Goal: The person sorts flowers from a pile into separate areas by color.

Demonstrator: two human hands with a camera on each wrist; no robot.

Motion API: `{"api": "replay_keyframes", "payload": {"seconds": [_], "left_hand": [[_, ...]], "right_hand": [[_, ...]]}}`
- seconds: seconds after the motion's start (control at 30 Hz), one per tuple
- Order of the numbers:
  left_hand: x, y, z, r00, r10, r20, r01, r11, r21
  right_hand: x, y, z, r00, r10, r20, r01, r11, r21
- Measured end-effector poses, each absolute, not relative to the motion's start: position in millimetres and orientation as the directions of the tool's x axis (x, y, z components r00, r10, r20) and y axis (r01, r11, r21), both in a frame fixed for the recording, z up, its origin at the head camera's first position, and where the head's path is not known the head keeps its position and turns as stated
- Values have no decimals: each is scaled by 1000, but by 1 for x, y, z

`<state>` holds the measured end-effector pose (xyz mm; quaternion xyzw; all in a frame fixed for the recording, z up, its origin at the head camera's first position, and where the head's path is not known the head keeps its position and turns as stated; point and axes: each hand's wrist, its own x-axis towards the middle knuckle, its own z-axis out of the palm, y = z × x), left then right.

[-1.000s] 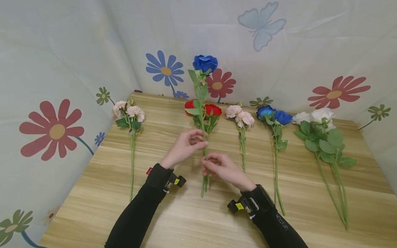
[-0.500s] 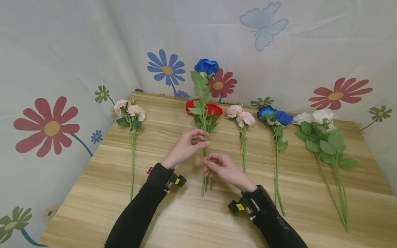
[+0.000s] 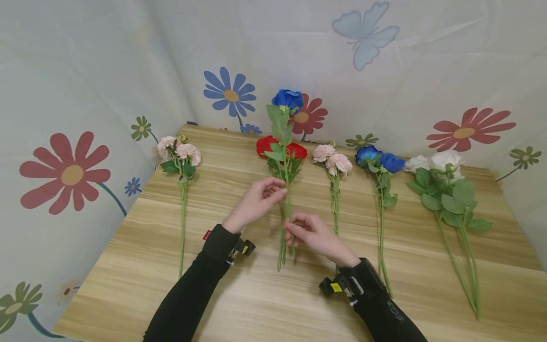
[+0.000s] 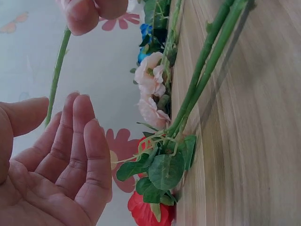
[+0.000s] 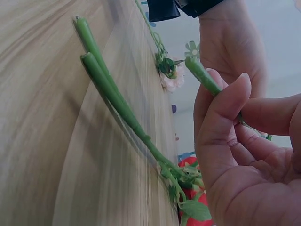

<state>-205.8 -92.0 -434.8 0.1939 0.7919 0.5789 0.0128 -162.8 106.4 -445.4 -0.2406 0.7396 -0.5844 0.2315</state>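
Note:
A blue rose (image 3: pixel 288 99) stands raised over the table, its bloom overlapping the backdrop in the head view. My right hand (image 3: pixel 316 237) pinches its stem (image 5: pixel 203 75) near the lower end, between thumb and fingers. Higher up, my left hand (image 3: pixel 256 202) is beside the same stem. In the left wrist view the left fingers (image 4: pixel 91 155) are loosely extended, and the stem (image 4: pixel 57 75) passes behind the gap between thumb and forefinger. Two red roses (image 3: pixel 297 151) lie on the table behind the blue one, with their stems (image 5: pixel 113 96) below both hands.
On the wood-grain table (image 3: pixel 141 285), pink flowers (image 3: pixel 188 154) lie at the left and more pink flowers (image 3: pixel 339 164) right of the red ones. Blue roses (image 3: pixel 391 162) and white roses (image 3: pixel 446 161) lie farther right. A printed cloth backdrop (image 3: pixel 278 42) rises behind the table.
The blue rose has come lower and slightly right in the head view. My right hand has shifted a little right with its stem; my left thumb has lifted slightly. The lying flowers stay put.

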Motion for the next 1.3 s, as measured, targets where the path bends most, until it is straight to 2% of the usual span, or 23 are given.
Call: {"api": "replay_keyframes", "payload": {"seconds": [0.23, 0.6, 0.97, 1.3], "left_hand": [[-206, -89, -436, -908, 311, 280, 395, 418, 818], [-202, -73, -440, -844, 341, 413, 533, 617, 579], [-198, -47, -441, -799, 477, 366, 598, 693, 401], [-196, -39, -440, -773, 504, 385, 631, 671, 389]], "right_hand": [[-162, 120, -444, -793, -608, -48, -125, 238, -963], [-149, 156, -446, -789, -600, -127, -67, 291, -954], [-139, 196, -441, -820, -550, -160, -85, 392, -916], [-131, 250, -438, -884, -452, -115, -109, 440, -891]]}}
